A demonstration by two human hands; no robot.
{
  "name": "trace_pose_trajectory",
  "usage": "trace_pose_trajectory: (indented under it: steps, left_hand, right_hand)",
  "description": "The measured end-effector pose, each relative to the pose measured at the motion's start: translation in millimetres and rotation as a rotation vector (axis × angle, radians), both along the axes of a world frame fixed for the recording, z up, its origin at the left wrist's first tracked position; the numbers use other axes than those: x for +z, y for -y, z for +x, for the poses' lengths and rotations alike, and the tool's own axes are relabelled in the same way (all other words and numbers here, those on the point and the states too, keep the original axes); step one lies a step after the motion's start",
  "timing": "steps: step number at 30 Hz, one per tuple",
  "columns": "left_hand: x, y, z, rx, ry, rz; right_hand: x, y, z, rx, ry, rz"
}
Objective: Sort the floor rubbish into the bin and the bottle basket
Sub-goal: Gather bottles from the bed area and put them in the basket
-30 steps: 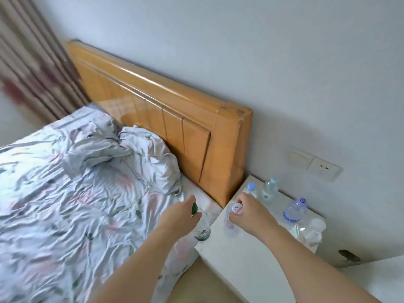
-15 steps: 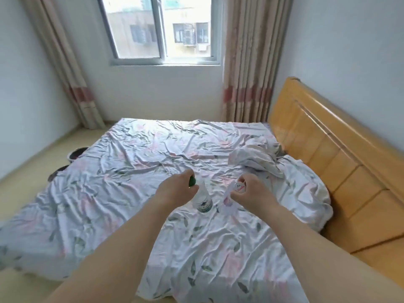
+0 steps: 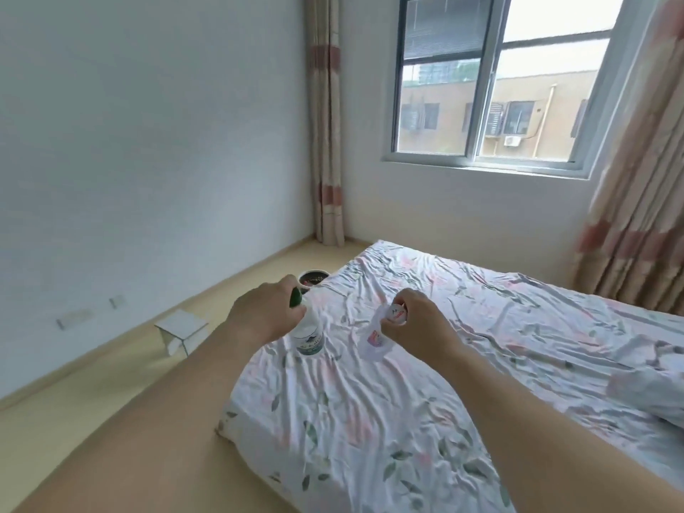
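My left hand [image 3: 264,314] grips a clear plastic bottle with a green cap [image 3: 308,336] by its neck, so the bottle hangs down over the bed's corner. My right hand [image 3: 418,325] holds a second clear bottle with a white cap and a pink label [image 3: 375,338], also by its top. Both hands are stretched out in front of me above the flowered bedsheet [image 3: 425,383]. A round dark container [image 3: 312,279] stands on the floor past the bed's far corner, partly hidden by my left hand.
A small white open box [image 3: 181,329] lies on the beige floor [image 3: 92,420] left of the bed. White wall with sockets at left; window [image 3: 492,79] and curtains at the back. Floor runs between bed and wall.
The view has swung left from the headboard and bedside table, across the bed, to the window corner and floor. Both hands keep holding their bottles.
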State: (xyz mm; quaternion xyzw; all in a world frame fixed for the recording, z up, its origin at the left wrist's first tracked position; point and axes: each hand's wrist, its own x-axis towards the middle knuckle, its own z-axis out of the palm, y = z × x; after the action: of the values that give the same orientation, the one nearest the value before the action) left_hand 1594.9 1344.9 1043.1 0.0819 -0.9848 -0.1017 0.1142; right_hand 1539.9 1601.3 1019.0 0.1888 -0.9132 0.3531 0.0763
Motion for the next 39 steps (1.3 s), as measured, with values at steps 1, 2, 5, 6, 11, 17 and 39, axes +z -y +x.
trace_pose_trajectory:
  steps: [1,2,5,6,11,17,39]
  left_hand:
    - [3,29,1,0.034,-0.002,-0.003]
    - [6,61,2,0.069,0.002,-0.003]
    - [5,133,-2,0.145,0.012,-0.007]
    - [3,155,-6,0.164,0.007,-0.004]
    - [-14,258,-38,0.237,0.028,0.016]
    - [-13,400,-104,0.306,0.040,-0.028]
    - [-21,899,-309,0.280,0.094,0.000]
  right_hand:
    - [1,30,-7,0.032,-0.006,0.009]
    - [0,62,-16,0.064,-0.005,0.023]
    - [1,139,-40,0.149,-0.011,0.041]
    - [1,164,-49,0.172,-0.018,0.038]
    - [-10,284,-106,0.249,-0.039,0.042]
    - [-24,439,-191,0.312,-0.010,-0.004]
    - [-32,906,-393,0.261,0.043,0.054]
